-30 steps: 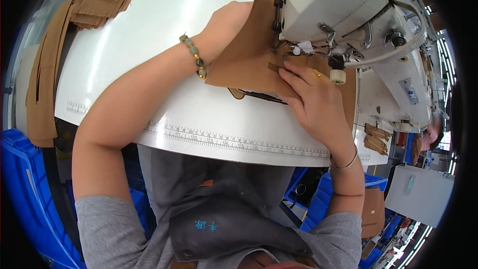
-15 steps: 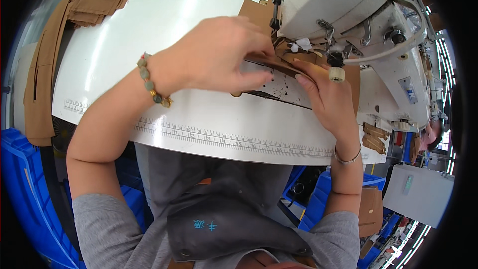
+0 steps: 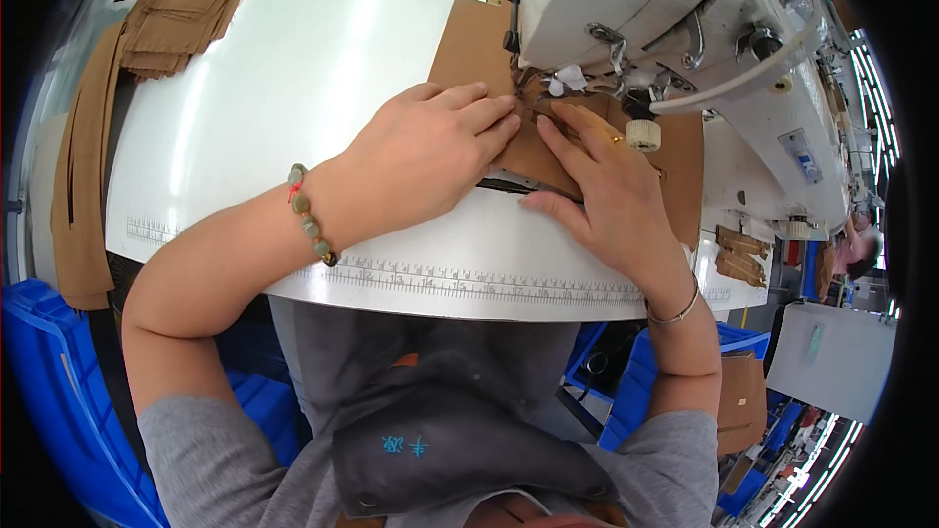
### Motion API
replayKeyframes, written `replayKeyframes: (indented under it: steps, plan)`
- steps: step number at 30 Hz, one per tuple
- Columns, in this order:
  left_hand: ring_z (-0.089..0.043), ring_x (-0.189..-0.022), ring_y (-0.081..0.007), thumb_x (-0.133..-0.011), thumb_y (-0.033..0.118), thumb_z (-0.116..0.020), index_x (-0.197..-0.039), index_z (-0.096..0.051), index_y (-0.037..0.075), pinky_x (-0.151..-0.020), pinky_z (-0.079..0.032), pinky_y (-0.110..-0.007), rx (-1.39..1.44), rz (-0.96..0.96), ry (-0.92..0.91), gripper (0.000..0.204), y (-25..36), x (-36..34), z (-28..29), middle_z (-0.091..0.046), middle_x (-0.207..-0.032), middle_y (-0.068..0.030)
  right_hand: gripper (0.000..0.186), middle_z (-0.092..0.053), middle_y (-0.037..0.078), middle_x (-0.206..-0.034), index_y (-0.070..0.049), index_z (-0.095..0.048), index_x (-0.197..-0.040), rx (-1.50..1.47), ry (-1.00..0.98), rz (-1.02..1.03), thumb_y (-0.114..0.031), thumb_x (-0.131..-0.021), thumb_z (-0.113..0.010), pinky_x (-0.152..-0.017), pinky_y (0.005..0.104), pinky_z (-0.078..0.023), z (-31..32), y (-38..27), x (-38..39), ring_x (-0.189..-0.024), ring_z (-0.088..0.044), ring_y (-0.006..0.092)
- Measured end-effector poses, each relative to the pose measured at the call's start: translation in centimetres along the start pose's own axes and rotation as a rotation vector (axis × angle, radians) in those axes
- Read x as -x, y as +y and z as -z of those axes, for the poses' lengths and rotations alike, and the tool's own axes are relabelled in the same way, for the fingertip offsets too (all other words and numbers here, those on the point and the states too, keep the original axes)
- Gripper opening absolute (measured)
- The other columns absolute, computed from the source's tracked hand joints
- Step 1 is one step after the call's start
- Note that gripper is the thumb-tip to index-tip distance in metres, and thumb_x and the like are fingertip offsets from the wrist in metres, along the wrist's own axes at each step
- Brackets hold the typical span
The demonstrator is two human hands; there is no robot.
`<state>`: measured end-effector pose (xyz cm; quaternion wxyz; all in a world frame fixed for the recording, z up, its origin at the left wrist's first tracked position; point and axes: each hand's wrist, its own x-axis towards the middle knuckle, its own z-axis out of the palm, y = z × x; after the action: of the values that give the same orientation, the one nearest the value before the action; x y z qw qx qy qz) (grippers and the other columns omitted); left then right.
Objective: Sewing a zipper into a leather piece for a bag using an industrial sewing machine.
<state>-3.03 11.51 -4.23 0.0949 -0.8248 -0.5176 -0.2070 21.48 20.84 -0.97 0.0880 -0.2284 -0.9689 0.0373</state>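
A piece of brown fabric point(image 3: 468, 47) lies under the needle area of a white sewing machine point(image 3: 611, 5). My left hand point(image 3: 425, 152) rests on the fabric's near left part, its fingers laid out toward the presser foot. Just right of it, my right hand point(image 3: 611, 181) presses down with its fingers stretched out and its thumb apart, near the fabric's front edge. Both hands' fingertips are close to the needle area. The needle is too small to make out. Part of the fabric is hidden under my hands and the machine head.
The white table point(image 3: 293, 68) has a ruler strip point(image 3: 489, 284) along its near edge. Stacked brown fabric pieces point(image 3: 191, 10) lie at the far left, and a long brown piece point(image 3: 86, 176) hangs beside them. Brown scraps point(image 3: 740, 256) lie right. Blue bins point(image 3: 59, 362) stand below.
My left hand has come down from above onto the fabric. My right hand has shifted slightly left and flattened. The lifted fabric edge now lies flatter over the machine's metal plate.
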Motion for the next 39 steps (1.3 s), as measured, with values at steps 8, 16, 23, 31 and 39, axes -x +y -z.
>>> replayKeyframes:
  steps: [8, 16, 23, 31, 39]
  plan:
    - [-0.064, -0.135, -0.0297, -0.101, 0.034, -0.072, -0.142, -0.07, 0.005, -0.11, -0.054, -0.042, 0.014, 0.112, -0.077, 0.051, 0.2, 0.0, 0.3, -0.07, -0.143, -0.0088, 0.088, -0.049, 0.018, -0.165, -0.002, -0.051, -0.159, -0.048, -0.055, 0.027, -0.056, -0.094, -0.075, -0.123, 0.0598, -0.036, -1.0, 0.9, 0.0, -0.158, -0.039, 0.0401]
    - [-0.065, -0.131, -0.0278, -0.099, 0.028, -0.074, -0.14, -0.071, 0.009, -0.108, -0.055, -0.041, 0.024, 0.103, -0.074, 0.045, 0.5, 0.0, 0.3, -0.07, -0.14, -0.0073, 0.092, -0.041, 0.016, -0.171, -0.003, -0.046, -0.162, -0.027, -0.119, -0.008, -0.061, -0.095, -0.071, -0.12, 0.0553, -0.038, -1.0, 0.5, 0.6, -0.163, -0.032, 0.0377]
    - [-0.065, -0.13, -0.0287, -0.099, 0.031, -0.074, -0.139, -0.072, 0.008, -0.108, -0.054, -0.041, 0.07, 0.098, -0.06, 0.046, 0.2, -0.3, 0.2, -0.07, -0.14, -0.0073, 0.082, -0.053, 0.014, -0.161, -0.004, -0.055, -0.154, 0.005, -0.05, 0.03, -0.056, -0.094, -0.074, -0.122, 0.0646, -0.035, -0.2, 0.4, 0.6, -0.137, -0.058, 0.0347]
    - [-0.067, -0.128, -0.0257, -0.096, 0.031, -0.077, -0.131, -0.075, 0.007, -0.107, -0.055, -0.038, 0.122, 0.095, 0.013, 0.043, -0.2, -0.3, -0.4, -0.072, -0.137, -0.0056, 0.035, -0.076, 0.014, -0.101, 0.002, -0.077, -0.113, 0.397, 0.958, -0.223, -0.031, -0.105, -0.067, -0.093, 0.0469, -0.057, 18.6, 20.0, 15.1, -0.089, -0.072, 0.0271]
    - [-0.067, -0.126, -0.0244, -0.096, 0.03, -0.077, -0.128, -0.076, 0.006, -0.107, -0.055, -0.037, 0.123, 0.103, 0.026, 0.041, -0.1, -0.3, -0.4, -0.073, -0.133, -0.0051, 0.056, -0.077, 0.018, -0.127, 0.004, -0.071, -0.135, 0.257, 0.505, -1.057, -0.044, -0.113, -0.053, -0.098, 0.041, -0.055, 30.0, 53.9, 32.2, -0.109, -0.075, 0.0273]
